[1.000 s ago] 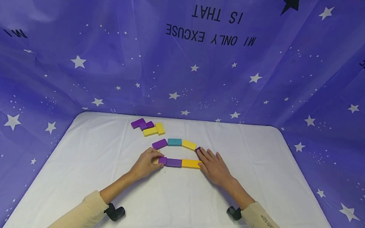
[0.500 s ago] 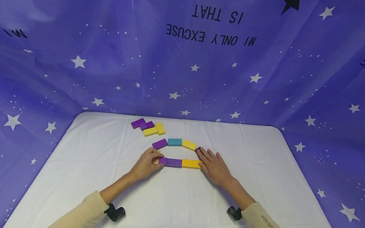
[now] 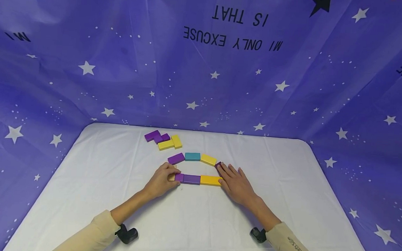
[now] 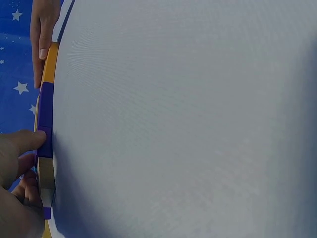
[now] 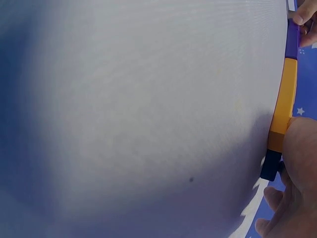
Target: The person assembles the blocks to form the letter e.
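Purple, teal and yellow blocks lie on the white cloth in a half-ring with a straight near side. My left hand (image 3: pixel 161 180) pinches a short purple block (image 3: pixel 179 177) at the near row's left end, thumb on its near face. A pale wooden-coloured block (image 4: pixel 46 173) sits just beside it, partly behind the fingers. Rightward follow a longer purple block (image 3: pixel 192 179) and an orange-yellow block (image 3: pixel 209 180). My right hand (image 3: pixel 237 184) lies with fingers straight, thumb on the orange-yellow block's end and fingertips over a dark purple block (image 3: pixel 217 164). A dark block (image 5: pixel 270 165) extends beyond, hidden from above.
Along the far arc stand a purple block (image 3: pixel 176 158), a teal block (image 3: pixel 192 156) and a yellow block (image 3: pixel 208 159). Behind them, toward the back left, purple and yellow blocks (image 3: pixel 166 145) lie in a loose cluster. A starry purple curtain (image 3: pixel 196 83) hangs behind the table.
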`<state>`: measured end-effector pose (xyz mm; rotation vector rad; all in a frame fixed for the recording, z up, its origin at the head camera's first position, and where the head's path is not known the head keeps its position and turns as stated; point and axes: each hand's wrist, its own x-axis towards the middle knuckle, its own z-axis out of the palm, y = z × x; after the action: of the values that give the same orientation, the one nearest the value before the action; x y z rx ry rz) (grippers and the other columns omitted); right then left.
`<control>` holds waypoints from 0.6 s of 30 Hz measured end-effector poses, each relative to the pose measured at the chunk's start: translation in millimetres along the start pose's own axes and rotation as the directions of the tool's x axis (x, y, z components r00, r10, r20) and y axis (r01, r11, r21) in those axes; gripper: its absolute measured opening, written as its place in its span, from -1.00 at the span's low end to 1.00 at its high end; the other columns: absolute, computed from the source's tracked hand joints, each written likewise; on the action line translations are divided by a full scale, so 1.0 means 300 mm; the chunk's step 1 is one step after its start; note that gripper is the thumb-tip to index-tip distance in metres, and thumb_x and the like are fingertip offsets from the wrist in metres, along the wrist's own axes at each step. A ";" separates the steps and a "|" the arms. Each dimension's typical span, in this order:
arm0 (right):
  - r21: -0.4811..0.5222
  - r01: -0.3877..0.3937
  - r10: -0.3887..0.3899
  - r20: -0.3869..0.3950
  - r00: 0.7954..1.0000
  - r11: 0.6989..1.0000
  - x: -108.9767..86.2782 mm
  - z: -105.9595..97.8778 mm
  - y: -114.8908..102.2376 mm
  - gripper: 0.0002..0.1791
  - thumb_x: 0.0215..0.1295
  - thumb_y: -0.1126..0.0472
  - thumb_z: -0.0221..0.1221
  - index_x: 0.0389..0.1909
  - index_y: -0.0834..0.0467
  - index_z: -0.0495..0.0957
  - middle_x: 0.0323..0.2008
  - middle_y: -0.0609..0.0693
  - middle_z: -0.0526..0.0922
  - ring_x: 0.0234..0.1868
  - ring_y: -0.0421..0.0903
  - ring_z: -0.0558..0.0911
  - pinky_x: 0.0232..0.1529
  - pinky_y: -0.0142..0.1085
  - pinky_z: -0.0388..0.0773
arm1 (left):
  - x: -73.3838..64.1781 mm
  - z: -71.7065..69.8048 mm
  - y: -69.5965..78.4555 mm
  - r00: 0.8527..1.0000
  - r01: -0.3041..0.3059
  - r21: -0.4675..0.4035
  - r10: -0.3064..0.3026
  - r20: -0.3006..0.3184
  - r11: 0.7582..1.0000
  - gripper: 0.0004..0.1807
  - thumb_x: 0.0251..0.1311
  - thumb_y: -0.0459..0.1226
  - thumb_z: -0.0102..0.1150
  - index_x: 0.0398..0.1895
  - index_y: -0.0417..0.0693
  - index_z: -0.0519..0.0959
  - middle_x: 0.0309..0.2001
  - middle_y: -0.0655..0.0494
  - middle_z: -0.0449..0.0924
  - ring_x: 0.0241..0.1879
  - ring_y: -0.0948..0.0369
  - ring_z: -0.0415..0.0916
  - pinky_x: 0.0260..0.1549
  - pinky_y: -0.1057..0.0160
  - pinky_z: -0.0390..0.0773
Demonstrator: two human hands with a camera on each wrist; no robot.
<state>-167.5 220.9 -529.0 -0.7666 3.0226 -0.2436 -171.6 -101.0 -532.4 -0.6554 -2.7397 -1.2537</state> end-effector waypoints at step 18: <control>0.007 0.006 -0.005 -0.017 1.000 1.000 -0.002 0.002 0.003 -0.36 0.57 -0.07 -0.07 0.55 0.06 0.13 0.51 0.02 0.16 0.49 0.17 0.15 0.40 0.24 0.01 | 0.013 -0.024 0.023 1.000 -0.006 -0.009 0.006 -0.003 1.000 -0.63 0.00 -0.38 0.51 -0.07 -0.27 0.69 -0.17 -0.02 0.56 -0.20 0.14 0.42 -0.18 0.17 0.45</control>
<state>-167.3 222.0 -529.8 -0.7763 3.0342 -0.2625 -173.2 -101.0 -521.8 -0.6610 -2.7291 -1.2657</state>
